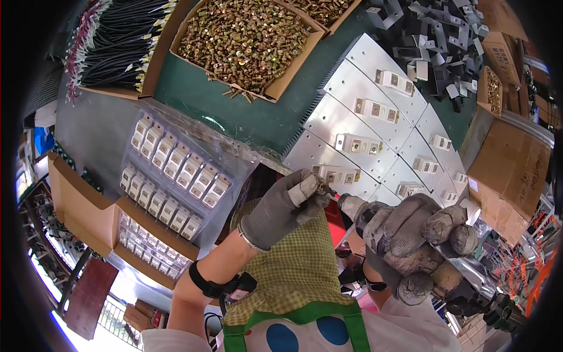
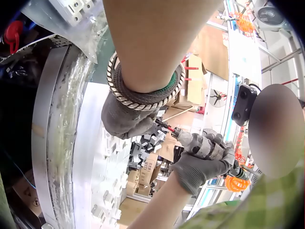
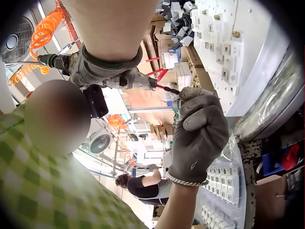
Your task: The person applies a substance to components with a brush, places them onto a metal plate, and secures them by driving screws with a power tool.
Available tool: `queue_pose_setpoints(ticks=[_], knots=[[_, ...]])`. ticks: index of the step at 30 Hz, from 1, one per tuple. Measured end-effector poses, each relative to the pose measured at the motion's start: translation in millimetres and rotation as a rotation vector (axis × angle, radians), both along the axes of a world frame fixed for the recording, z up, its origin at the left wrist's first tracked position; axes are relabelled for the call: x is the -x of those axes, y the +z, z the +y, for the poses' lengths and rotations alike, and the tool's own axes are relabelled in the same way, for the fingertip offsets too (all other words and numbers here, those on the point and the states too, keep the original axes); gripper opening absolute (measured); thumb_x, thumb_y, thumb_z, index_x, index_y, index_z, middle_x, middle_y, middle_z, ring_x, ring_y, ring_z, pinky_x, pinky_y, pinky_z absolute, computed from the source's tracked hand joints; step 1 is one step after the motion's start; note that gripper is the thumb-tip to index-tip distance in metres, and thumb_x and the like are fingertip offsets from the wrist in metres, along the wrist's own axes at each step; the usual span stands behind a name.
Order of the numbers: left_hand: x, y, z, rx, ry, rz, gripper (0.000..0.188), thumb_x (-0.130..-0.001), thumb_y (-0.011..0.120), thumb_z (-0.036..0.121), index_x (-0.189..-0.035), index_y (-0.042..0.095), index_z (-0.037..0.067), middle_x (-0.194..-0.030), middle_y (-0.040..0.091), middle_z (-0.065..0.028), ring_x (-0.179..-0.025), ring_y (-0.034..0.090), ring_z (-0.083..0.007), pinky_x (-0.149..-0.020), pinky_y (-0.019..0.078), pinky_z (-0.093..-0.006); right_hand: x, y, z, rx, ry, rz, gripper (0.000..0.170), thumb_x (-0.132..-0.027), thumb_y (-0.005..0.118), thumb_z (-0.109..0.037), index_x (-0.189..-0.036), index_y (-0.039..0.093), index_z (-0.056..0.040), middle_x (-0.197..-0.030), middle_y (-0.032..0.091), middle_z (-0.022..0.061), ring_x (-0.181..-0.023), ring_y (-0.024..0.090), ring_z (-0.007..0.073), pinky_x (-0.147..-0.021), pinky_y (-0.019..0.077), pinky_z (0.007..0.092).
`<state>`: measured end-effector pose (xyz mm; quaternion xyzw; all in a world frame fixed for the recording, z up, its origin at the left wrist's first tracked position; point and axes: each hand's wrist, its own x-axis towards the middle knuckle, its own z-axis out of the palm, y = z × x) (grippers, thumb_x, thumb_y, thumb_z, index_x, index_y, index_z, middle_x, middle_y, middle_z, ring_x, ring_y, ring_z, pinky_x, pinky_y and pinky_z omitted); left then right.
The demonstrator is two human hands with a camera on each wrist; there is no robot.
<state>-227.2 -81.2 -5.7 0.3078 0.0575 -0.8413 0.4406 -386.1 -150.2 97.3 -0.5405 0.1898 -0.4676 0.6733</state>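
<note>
In the head view my gloved left hand [image 1: 275,214] pinches small metal screws [image 1: 322,186] between thumb and fingertips, largely hidden by the glove. My gloved right hand [image 1: 410,234] grips a pneumatic screwdriver [image 1: 352,205], which lies level and points at the left fingertips. Its red-collared bit [image 3: 164,88] reaches right to those fingertips in the right wrist view. Just beyond the hands lie flat silver metal plates [image 1: 319,132], bearing rows of white terminal blocks [image 1: 359,144]. The nearest block [image 1: 337,173] sits close behind the left fingers.
A cardboard box of brass-coloured screws [image 1: 267,88] stands at the back, several screws spilled before it. Black brackets [image 1: 437,41] are heaped at back right. Clear trays of white blocks [image 1: 176,161] lie left, beside bundled black cables [image 1: 123,53]. Cartons [image 1: 510,170] stand right.
</note>
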Motion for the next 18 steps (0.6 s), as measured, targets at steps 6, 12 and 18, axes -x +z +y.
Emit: queue_pose_setpoints(ticks=[6,12,18], knots=[[-1,4,-1,0.036,-0.073,-0.098,0.032,-0.09,0.048,0.037,-0.093,0.053,0.006,-0.073,0.051,-0.0007,-0.058,0.041,-0.0066,-0.047,0.0294,-0.0187,-2,1,6,-0.024,-0.05,-0.008,0.054,-0.076,0.069,-0.017,-0.122,0.041,-0.0098,-0.107,0.049,0.01,-0.081,0.053,0.0261,-0.063,0.05,0.0434],[-10,15,-5,0.182,-0.114,-0.601,0.032,-0.093,0.043,0.032,-0.103,0.051,0.002,-0.078,0.054,-0.0018,-0.062,0.05,-0.0046,-0.046,0.0375,-0.0167,-7,-24,13,0.033,-0.156,-0.022,0.054,-0.075,0.07,-0.018,-0.121,0.042,-0.0096,-0.107,0.051,0.0116,-0.078,0.054,0.0263,-0.062,0.05,0.0442],[-45,8,-11,0.016,0.053,-0.527,0.034,-0.092,0.039,0.023,-0.116,0.045,0.0,-0.096,0.058,-0.0076,-0.069,0.054,-0.0079,-0.047,0.035,-0.0179,-8,-54,21,0.12,-0.219,0.068,0.059,-0.074,0.071,-0.022,-0.122,0.04,-0.0102,-0.108,0.05,0.0124,-0.076,0.055,0.0242,-0.061,0.0495,0.0416]])
